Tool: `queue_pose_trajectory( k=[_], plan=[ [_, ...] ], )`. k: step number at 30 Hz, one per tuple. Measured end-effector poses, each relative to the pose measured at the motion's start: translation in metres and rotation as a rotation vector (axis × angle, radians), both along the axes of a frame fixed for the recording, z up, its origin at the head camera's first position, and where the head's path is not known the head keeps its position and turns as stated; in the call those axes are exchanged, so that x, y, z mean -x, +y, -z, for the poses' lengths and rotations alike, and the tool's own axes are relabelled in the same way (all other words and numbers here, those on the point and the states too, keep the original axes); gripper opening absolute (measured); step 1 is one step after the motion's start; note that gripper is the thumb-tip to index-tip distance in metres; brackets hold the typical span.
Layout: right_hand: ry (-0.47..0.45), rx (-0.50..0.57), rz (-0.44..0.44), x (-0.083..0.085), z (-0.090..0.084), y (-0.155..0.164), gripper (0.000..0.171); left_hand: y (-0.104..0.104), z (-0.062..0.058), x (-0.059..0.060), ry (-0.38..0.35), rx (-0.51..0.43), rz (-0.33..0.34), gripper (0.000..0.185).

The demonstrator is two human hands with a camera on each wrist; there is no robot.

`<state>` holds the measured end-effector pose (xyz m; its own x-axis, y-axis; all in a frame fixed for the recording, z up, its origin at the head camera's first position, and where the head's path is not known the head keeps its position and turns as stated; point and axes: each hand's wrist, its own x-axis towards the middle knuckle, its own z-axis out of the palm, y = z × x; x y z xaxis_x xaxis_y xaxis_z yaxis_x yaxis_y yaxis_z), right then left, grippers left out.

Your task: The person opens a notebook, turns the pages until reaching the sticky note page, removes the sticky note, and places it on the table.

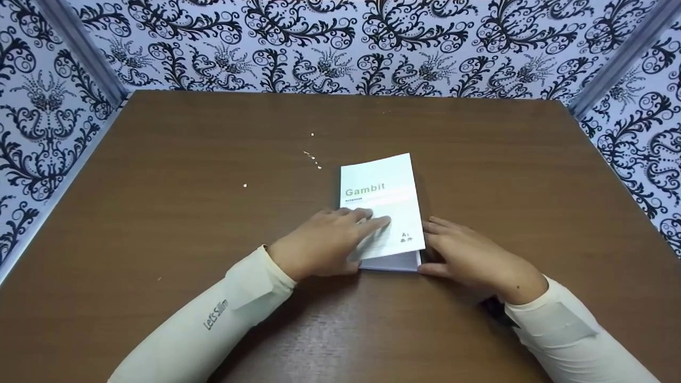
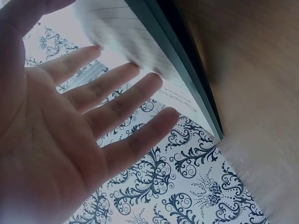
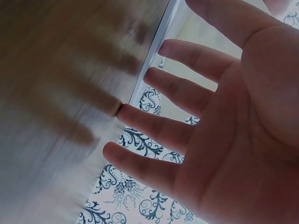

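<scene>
A notebook (image 1: 380, 178) with a white cover marked "Gambit" lies on the brown table. Its cover stands slightly raised at the near right, showing pale pages below. The left hand (image 1: 324, 239) rests on the lower left of the cover with extended fingers, its thumb near the bottom left corner. In the left wrist view, the fingers of the left hand (image 2: 88, 121) are straight and spread against the cover, beside the dark spine (image 2: 177, 46). Along the notebook's right edge, the right hand (image 1: 473, 255) touches the side with straight fingers; the right wrist view shows the right hand (image 3: 187, 126) spread there.
The wooden table (image 1: 186, 223) extends around the notebook. Small white crumbs (image 1: 313, 158) are scattered left of and beyond it. Black-and-white patterned panels (image 1: 330, 48) stand behind the table and along both sides.
</scene>
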<state>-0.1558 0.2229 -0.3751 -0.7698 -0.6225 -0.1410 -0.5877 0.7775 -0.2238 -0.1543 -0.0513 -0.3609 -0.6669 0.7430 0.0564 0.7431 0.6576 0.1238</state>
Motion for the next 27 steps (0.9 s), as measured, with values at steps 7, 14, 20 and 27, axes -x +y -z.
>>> queue_pose_trajectory(
  k=[7, 14, 20, 27],
  plan=[
    [0.03, 0.014, -0.048, 0.0, -0.001, 0.0, 0.053, 0.003, -0.002, -0.003, 0.052, -0.02, -0.02, 0.084],
    [0.045, -0.007, -0.057, -0.001, -0.001, 0.001, 0.058, 0.007, -0.006, -0.004, 0.107, -0.056, -0.027, 0.089],
    [0.048, -0.011, -0.06, -0.001, -0.001, 0.001, 0.061, 0.009, -0.014, -0.004, 0.2, -0.092, 0.017, 0.09],
    [0.033, -0.012, -0.042, -0.001, 0.0, 0.002, 0.061, 0.007, -0.024, -0.005, 0.307, -0.176, 0.064, 0.077]
  ],
)
